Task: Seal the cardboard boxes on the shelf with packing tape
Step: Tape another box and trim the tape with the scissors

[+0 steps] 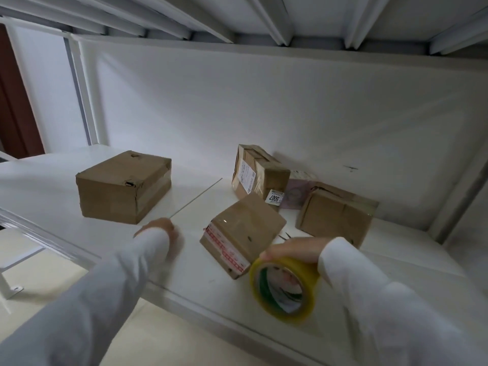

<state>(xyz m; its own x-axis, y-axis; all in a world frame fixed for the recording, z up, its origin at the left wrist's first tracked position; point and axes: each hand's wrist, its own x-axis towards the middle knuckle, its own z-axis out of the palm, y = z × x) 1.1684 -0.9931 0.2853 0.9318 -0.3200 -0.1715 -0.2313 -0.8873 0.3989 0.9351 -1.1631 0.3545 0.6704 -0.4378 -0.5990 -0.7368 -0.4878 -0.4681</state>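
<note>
Several cardboard boxes stand on the white shelf (206, 260). A large box (124, 186) is at the left. A small box (243, 233) with red-and-white tape on its near end lies tilted in the middle. A taped box (258, 173) with a label stands behind it, and another box (338, 212) is at the right. My right hand (290, 250) grips a yellow roll of packing tape (285, 283) from above, just right of the small box's near corner. My left hand (158, 228) is low over the shelf between the large and small boxes; its fingers are hidden behind the sleeve.
Scissors (285, 235) lie between the small box and the right box, partly hidden. A pinkish flat package (293, 194) leans at the back. The shelf's back wall (264, 114) and the upper shelf (264, 19) close the space. The shelf's front edge runs below my arms.
</note>
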